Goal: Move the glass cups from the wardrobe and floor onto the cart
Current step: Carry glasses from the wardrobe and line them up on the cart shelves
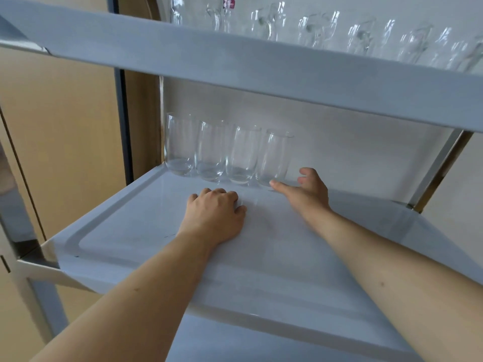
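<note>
So four glass cups (227,152) sit upright in a row at 12 o'clock on the cart's middle shelf (125,231), left hand (217,215) knuckles-up with fingers curled on nothing, right hand (305,192) fingers spread loose, thumb touching the rightmost cup (274,158), more glassware (339,32) up top.

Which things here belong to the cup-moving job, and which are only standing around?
Job:
- four glass cups on the cart's middle shelf
- glassware on top shelf
- left hand, right hand

Background:
- beige panel
- white wall
</note>
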A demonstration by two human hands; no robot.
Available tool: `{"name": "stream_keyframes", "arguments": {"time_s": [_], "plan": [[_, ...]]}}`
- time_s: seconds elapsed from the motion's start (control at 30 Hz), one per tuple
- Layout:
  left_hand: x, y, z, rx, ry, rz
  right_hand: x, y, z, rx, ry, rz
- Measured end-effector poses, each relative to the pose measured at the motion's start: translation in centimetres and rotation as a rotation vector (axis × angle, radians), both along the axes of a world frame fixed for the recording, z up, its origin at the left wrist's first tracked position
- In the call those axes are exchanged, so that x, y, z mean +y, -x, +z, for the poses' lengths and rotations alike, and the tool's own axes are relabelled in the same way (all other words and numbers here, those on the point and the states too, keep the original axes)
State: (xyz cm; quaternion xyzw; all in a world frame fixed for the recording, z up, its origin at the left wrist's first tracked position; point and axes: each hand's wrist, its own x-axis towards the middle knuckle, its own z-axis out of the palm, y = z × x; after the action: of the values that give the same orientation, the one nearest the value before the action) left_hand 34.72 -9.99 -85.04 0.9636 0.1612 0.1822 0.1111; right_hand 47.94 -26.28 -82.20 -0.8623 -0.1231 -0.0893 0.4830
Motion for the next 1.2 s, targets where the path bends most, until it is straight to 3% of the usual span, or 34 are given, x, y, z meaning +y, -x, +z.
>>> {"name": "stream_keyframes", "arguments": {"time_s": [0.23,0.4,0.5,0.63,0.9,1.2], "plan": [[-1.2,1.5,1.4,0.035,-0.069,0.054,-1.8,4.4,-0.1,-0.112,0.287,0.097],[-3.1,3.0,2.7,0.106,-0.037,0.027,-1.8,7.6,0.1,-0.158,0.379,0.179],[-4.9,4.8,3.8,0.118,-0.02,0.024,-2.6,10.2,1.2,-0.13,0.35,0.242],[-6.9,9.2,6.6,0.22,0.025,0.028,-4.2,14.5,4.1,-0.008,0.466,0.285],[-9.8,18.2,17.2,0.502,0.16,0.051,-8.1,22.8,12.6,0.396,0.585,0.36],[-13.4,24.7,33.9,0.562,0.321,0.114,-12.3,29.6,28.6,0.574,0.609,0.436]]}}
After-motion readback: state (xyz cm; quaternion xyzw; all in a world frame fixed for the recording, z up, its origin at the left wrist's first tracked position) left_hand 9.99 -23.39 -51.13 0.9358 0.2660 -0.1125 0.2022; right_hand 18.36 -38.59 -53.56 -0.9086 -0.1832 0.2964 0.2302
